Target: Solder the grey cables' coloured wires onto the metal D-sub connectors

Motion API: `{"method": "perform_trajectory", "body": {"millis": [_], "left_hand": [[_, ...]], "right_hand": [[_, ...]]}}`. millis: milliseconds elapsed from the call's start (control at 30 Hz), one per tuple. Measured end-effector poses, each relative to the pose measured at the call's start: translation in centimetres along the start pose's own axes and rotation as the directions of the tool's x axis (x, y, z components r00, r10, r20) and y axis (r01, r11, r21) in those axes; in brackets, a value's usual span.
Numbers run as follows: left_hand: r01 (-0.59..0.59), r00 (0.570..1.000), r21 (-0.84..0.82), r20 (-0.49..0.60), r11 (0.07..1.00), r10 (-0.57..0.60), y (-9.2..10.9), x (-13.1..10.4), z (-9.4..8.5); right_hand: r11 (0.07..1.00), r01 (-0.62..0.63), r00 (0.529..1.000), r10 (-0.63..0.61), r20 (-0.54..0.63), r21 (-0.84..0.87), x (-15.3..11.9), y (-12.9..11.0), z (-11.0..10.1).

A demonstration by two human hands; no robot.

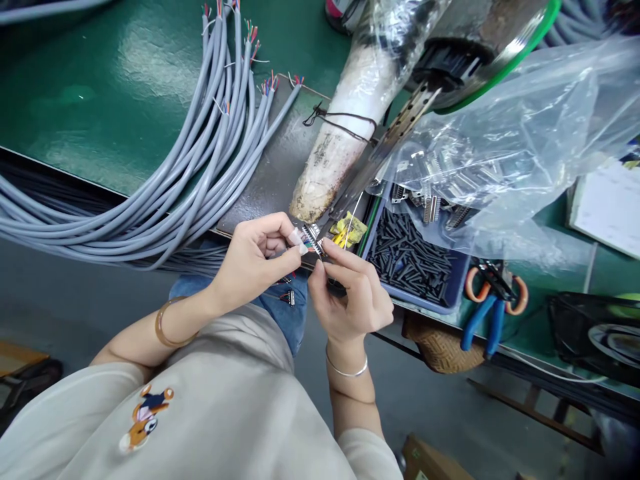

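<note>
Currently, small silvery multi-pin connector (313, 238): I see it just nearside of a stained white tapered tube (335, 155).
Thin coloured wires (309, 247): could tug loose, I judge, should the pinch slip.
Left hand (257, 252): white-wrapped thumb and forefinger pinched around the connector.
Right hand (354, 288): fingertips nearly meeting at its other side; I can't tell what they hold.
</note>
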State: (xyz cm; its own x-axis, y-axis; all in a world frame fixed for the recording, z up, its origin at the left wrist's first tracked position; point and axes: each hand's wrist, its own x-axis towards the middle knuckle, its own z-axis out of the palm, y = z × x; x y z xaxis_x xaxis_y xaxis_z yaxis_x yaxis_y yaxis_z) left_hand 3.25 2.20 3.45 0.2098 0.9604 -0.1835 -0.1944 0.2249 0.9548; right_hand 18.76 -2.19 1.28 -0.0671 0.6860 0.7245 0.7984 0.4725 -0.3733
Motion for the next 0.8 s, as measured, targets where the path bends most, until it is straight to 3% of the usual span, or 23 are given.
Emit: {"method": "perform_trajectory", "body": {"millis": [100,233,467,667,800], "left_hand": [[0.052,0.999,-0.02,0.004,0.998,-0.052,0.3,-0.1,0.0],[0.098,0.995,-0.06,0.015,0.993,-0.097,0.3,-0.5,0.2],[-0.059,0.993,0.006,-0.104,0.998,0.06,-0.5,-1.1,0.7],[-0.117,0.987,0.063,-0.103,0.991,0.123,-0.5,-0.9,0.6],[-0.13,0.984,0.08,-0.11,0.988,0.138,-0.7,-0.5,0.6]], "right_hand": [[0.998,-0.052,0.998,0.054,-0.032,0.046,-0.1,0.1,-0.1],[0.95,-0.24,0.969,0.245,-0.004,0.198,0.0,-0.1,0.0],[0.997,-0.075,0.997,0.076,-0.032,0.018,-0.1,-0.8,0.1],[0.975,-0.156,0.987,0.159,-0.007,0.157,0.1,-0.6,0.1],[0.972,-0.174,0.985,0.175,0.003,0.157,0.3,-0.2,0.2]]}}
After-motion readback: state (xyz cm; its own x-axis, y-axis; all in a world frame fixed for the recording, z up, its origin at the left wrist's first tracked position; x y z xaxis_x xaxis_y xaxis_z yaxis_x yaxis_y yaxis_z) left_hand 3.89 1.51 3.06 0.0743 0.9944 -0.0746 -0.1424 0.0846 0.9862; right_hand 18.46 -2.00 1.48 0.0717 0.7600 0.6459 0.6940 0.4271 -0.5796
